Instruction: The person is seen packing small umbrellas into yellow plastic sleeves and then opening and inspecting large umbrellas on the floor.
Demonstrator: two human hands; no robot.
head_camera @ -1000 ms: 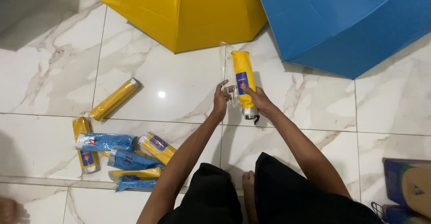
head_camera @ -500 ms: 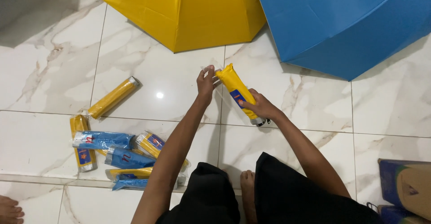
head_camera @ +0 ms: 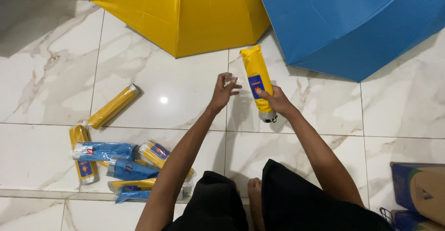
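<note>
Right hand [head_camera: 274, 99] gripped the folded yellow umbrella [head_camera: 257, 80] low, above the floor [head_camera: 185, 78]; left hand [head_camera: 223, 91] hung half-open beside it, fingertips seemingly pinching clear wrap. Held by one hand at its bottom end, the umbrella could tip and drop.
</note>
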